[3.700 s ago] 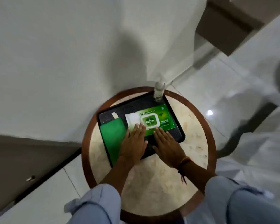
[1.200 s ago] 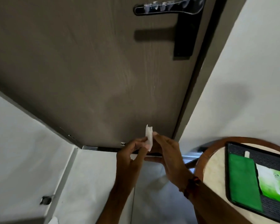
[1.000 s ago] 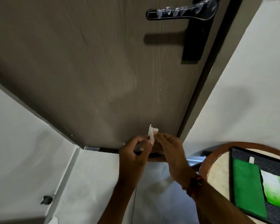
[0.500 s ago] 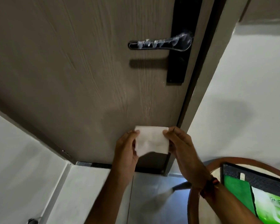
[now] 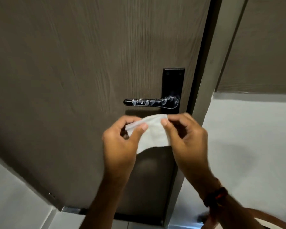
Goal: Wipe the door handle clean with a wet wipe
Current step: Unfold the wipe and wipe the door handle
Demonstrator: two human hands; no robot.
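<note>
A black lever door handle [image 5: 149, 102] with whitish smears sits on a black backplate [image 5: 172, 83] near the right edge of a brown wood-grain door [image 5: 73, 71]. Just below the handle, a white wet wipe [image 5: 153, 134] is spread between both hands. My left hand [image 5: 120, 142] pinches its left edge with thumb and fingers. My right hand [image 5: 186, 136] pinches its upper right corner. The wipe hangs a short way under the lever without touching it.
The grey door frame [image 5: 210, 90] runs up the right side of the door, with a white wall [image 5: 254, 138] beyond it. The brown rim of the round table [image 5: 271, 217] shows at the bottom right. White wall lies at the lower left.
Both hands have risen with the wipe from low on the door to just under the handle. The wipe went from folded to opened out. The table tray has left the view.
</note>
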